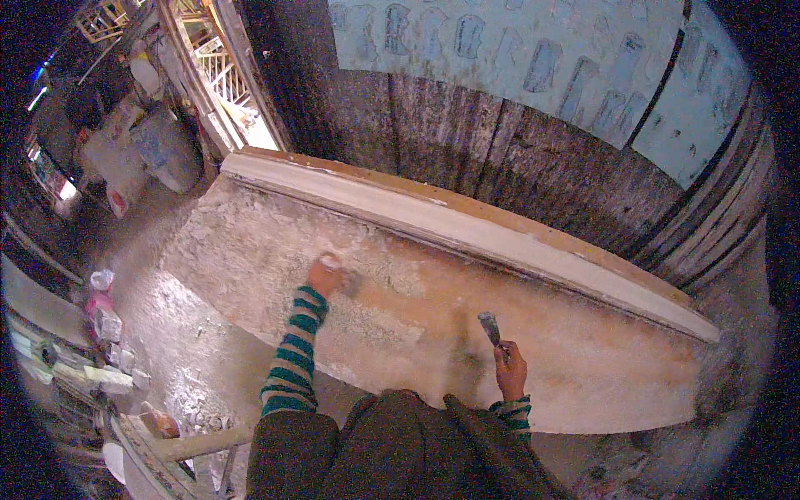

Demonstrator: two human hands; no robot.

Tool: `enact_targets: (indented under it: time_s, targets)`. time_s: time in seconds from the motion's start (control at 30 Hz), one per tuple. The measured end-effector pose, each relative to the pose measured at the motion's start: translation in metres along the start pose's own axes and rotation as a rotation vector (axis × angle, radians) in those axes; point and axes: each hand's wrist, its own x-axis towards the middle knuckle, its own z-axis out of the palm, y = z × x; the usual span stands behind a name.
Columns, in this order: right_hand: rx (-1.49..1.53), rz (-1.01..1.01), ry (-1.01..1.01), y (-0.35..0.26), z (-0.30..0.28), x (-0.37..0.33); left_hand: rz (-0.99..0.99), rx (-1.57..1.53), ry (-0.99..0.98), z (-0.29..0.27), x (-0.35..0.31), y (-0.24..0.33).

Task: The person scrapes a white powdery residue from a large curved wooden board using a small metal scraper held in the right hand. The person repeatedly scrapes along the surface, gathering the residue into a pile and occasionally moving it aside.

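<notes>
A broad, dust-covered wooden panel (pixel 567 358) lies before me, its left part coated with rough pale powder and its right part showing bare orange-brown wood. My left hand (pixel 323 278), in a green-striped sleeve, is down on the powdery part. Its fingers are curled round something small and whitish, too blurred to name. On the right, my right hand (pixel 510 372) is closed round the handle of a putty knife (pixel 489 327). The blade points up and away from me, apart from the left hand, and a shadow falls on the wood beside it.
A long white-faced timber rail (pixel 467 229) runs along the panel's far edge. Behind it stands a dark wall with pale blue sheets (pixel 533 71). At left are a bucket-like container (pixel 167 148), a pink-and-clear plastic bag (pixel 102 304) and a wooden pole (pixel 202 444) among clutter.
</notes>
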Motion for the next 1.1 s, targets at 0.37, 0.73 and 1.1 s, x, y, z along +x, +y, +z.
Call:
enact_targets:
  time_s: [0.37, 0.73, 1.1]
  targets:
    - [-0.057, -0.074, -0.102, -0.011, 0.024, -0.002, 0.104, -0.231, 0.048, 0.007, -0.063, 0.077]
    - [-0.072, -0.006, -0.194, -0.042, 0.038, 0.005, -0.003, -0.105, -0.297, 0.065, -0.114, 0.057]
    - [-0.189, -0.168, -0.420, -0.032, 0.031, -0.016, 0.232, 0.228, 0.440, -0.076, -0.067, 0.052]
